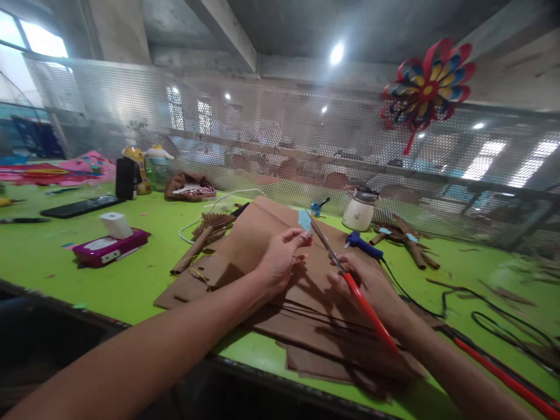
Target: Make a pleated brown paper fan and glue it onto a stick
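Between the fingertips of my left hand is a small light-blue piece of paper, pinched at its lower end. My right hand is closed on a pair of scissors with red handles. Their blades point up and left, with the tips beside the blue piece; whether they touch it I cannot tell. Under both hands lies a stack of brown paper sheets, spread over the table. A blue glue gun rests just beyond my right hand, its black cord running right.
On the green table, a purple pack and dark phone lie left. Rolled brown paper pieces sit left of the stack. A white jar stands behind it. Another red-handled tool lies at the right front.
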